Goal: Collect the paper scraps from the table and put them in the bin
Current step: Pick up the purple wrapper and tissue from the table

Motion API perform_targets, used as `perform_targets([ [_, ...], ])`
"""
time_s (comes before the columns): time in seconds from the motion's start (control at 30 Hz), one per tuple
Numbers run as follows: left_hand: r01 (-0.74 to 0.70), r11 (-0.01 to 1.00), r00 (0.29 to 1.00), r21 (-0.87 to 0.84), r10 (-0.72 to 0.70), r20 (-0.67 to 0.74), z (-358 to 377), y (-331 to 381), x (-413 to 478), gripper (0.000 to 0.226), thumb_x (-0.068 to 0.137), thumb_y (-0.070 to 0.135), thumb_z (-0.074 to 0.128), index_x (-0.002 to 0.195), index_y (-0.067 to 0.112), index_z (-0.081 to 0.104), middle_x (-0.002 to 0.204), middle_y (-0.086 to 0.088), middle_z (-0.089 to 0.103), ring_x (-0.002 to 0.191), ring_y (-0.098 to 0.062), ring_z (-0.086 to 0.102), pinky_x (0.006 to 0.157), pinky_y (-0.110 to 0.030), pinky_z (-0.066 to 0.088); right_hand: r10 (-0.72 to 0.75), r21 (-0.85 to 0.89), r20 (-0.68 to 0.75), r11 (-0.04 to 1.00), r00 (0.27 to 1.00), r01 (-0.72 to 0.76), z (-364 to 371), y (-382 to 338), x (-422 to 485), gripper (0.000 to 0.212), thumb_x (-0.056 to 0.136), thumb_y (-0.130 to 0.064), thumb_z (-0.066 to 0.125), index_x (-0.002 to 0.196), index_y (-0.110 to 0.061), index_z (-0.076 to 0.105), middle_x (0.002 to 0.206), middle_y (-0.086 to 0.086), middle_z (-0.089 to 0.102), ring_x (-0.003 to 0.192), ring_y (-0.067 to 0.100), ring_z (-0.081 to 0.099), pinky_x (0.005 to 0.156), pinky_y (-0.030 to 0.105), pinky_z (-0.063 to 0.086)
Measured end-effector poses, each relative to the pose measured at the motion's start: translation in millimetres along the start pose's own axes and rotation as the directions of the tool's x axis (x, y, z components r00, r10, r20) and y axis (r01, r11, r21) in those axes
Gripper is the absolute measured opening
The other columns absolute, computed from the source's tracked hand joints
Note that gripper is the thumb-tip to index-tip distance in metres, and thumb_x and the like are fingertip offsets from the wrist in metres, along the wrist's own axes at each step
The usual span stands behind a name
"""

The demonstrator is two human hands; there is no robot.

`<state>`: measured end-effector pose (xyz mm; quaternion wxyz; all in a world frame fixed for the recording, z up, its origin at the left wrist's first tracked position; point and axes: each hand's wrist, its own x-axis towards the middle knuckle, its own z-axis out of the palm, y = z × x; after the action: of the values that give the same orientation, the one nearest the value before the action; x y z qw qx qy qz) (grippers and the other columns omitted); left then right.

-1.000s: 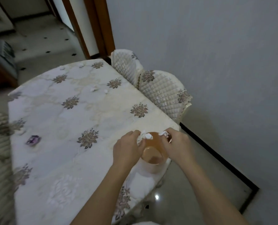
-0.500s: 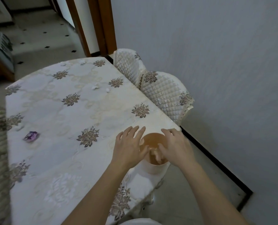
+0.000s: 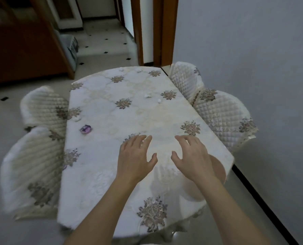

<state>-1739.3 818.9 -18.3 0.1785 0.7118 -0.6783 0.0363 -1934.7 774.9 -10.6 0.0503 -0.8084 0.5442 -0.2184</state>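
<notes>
1. The left hand [image 3: 136, 157] and the right hand [image 3: 191, 156] hover side by side over the near half of the desk [image 3: 101, 174], palms down. Each grip is slack, with the fingers spread and only lightly bent, and holds nothing.

2. I read that pose as hands between pickups: empty, low and pointed toward 12 o'clock, where the litter lies.

3. The bin [image 3: 217, 167] stands at the desk's edge at about 4 o'clock, just behind the right wrist. That seems a sensible spot, since either hand can drop into it without the person walking.

4. Only a strip of the bin's orange inner wall shows past the forearm. I cannot tell what is inside.

5. Paper scraps are scattered on the cloth:
   - two small white scraps [image 3: 148, 95] close together toward 1 o'clock
   - two more [image 3: 121, 68] on the far rim at 12 o'clock
   - a pale one [image 3: 76, 118] at the 10 o'clock edge
   - a purple wrapper [image 3: 86, 129] just beside that pale one

6. All of these lie well apart from the hands, so the next move probably calls for a long reach or a step round the quilted chairs [image 3: 223, 117].
</notes>
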Motion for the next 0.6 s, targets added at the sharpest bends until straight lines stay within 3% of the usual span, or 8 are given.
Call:
perform_targets([
  [0.27, 0.321, 0.941, 0.944, 0.103, -0.309, -0.114, -49.1, -89.7, -83.0, 0.058, 0.083, 0.053, 0.047, 0.129, 0.019, 0.061, 0.129, -0.001, 0.064, 0.120, -0.026, 0.056, 0.096, -0.048, 0.047, -0.330, 0.114, 0.093, 0.941, 0.939, 0.319, 41.1, -108.8, 8.2, 0.045, 0.080, -0.034, 0.061, 0.121, -0.015, 0.064, 0.115, 0.007, 0.065, 0.112, 0.029, 0.058, 0.091, 0.042, 0.048],
  [0.6, 0.712, 0.677, 0.697, 0.185, -0.649, -0.305, -115.1, -142.9, -232.3, 0.053, 0.077, 0.049, 0.057, 0.122, 0.021, 0.064, 0.123, 0.000, 0.066, 0.114, -0.025, 0.058, 0.093, -0.042, 0.045, -0.696, 0.341, 0.101, 0.696, 0.711, 0.632, 88.8, -239.8, -36.6, 0.047, 0.078, -0.029, 0.067, 0.121, -0.011, 0.064, 0.115, 0.012, 0.065, 0.111, 0.032, 0.059, 0.089, 0.044, 0.050],
])
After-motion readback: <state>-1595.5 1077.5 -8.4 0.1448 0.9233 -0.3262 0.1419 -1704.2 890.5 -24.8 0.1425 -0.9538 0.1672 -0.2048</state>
